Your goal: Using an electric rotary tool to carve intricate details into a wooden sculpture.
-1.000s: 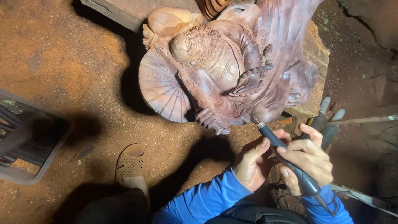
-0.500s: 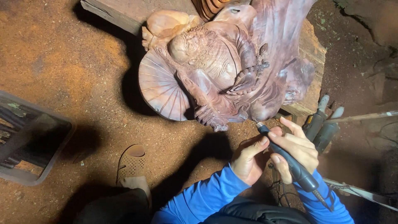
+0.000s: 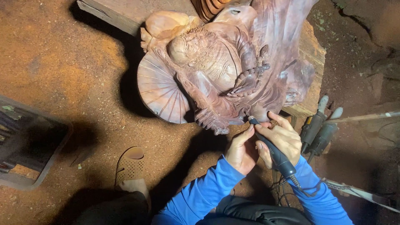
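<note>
A large reddish-brown wooden carving point(image 3: 221, 66) of a seated figure with a fan stands on a wooden block point(image 3: 310, 54). My right hand point(image 3: 281, 137) grips a dark pen-shaped rotary tool point(image 3: 273, 152), its tip touching the lower edge of the carving. My left hand point(image 3: 239, 150) rests just beside it, fingers curled and a fingertip up near the tool's tip and the carving's base. Both arms wear blue sleeves. A cable runs from the tool's rear end.
Sawdust-covered reddish ground point(image 3: 75, 75) surrounds the carving. A dark plastic crate point(image 3: 29, 146) sits at the left. My tan perforated shoe point(image 3: 130, 166) is at the bottom centre. Two more power tools point(image 3: 318, 129) lie right of the block. A thin rod point(image 3: 362, 116) crosses the right.
Both hands and the rotary tool have moved up and left toward the carving's lower edge, and the tool tip now meets the wood. The view has shifted slightly.
</note>
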